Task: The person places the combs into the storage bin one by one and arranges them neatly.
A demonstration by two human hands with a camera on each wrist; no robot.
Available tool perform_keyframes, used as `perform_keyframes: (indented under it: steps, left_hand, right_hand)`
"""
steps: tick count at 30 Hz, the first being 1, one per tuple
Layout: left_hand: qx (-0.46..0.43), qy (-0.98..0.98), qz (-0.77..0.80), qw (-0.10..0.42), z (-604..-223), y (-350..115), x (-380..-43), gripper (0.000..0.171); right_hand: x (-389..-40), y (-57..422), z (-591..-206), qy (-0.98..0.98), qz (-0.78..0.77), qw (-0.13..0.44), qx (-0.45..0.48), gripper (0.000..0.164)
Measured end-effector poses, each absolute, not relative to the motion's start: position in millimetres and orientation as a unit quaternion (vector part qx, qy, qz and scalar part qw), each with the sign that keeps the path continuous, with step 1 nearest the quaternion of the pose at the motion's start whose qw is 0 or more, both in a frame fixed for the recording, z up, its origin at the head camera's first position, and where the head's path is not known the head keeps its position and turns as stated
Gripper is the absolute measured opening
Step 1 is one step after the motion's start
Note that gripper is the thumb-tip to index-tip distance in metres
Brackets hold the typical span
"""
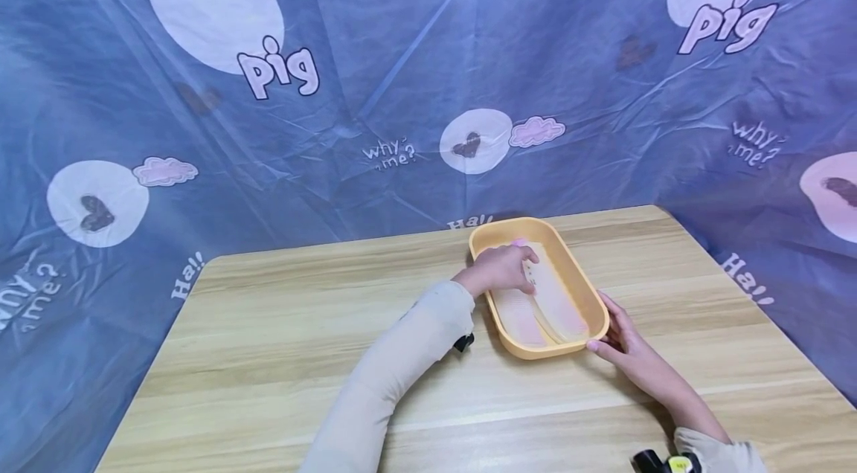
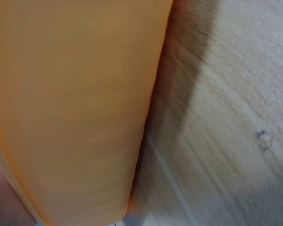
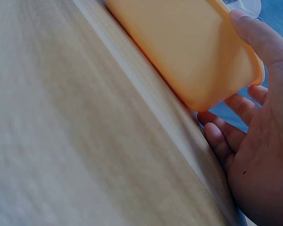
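Observation:
A yellow-orange plastic tray (image 1: pixel 581 276) stands on the table toward the back right. Inside lie two long, flat, pale pieces with pink ends; the left piece (image 1: pixel 518 313) has fine comb-like ridges, and the right piece (image 1: pixel 559 294) is smoother. My left hand (image 1: pixel 501 268) reaches over the tray's left rim, thumb and forefinger spread apart above these pieces; its other fingers are hidden. My right hand (image 1: pixel 626 350) holds the tray's near right corner, thumb (image 3: pixel 257 35) on the rim and fingers outside. In the left wrist view, the tray's side wall (image 2: pixel 80 108) hides the left hand's work.
The wood-grain table (image 1: pixel 288 339) extends to the left and in front of the tray. A blue printed cloth (image 1: pixel 402 86) hangs behind the table and along its sides. A clear rounded edge (image 3: pixel 247 7) shows above the tray rim in the right wrist view.

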State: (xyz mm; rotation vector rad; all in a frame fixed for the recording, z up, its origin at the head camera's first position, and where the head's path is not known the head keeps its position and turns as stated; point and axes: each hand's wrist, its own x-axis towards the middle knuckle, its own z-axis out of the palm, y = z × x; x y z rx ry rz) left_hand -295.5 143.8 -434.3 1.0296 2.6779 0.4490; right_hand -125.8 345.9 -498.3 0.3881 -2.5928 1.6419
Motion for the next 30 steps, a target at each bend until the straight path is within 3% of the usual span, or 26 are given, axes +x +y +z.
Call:
perform_keyframes:
  steps: [14,30]
  left_hand:
    - [0.321,0.940,0.087,0.080,-439.6,145.3,-292.9,0.061]
    - [0.296,0.946,0.087,0.103,-438.6,147.6,-295.0,0.062]
  right_hand:
    - [-124.9,343.9,-497.0,-0.833,0.538,0.022,0.128,0.076]
    - [-124.7,344.2,-493.9,-0.841,0.530,0.011,0.109,0.077]
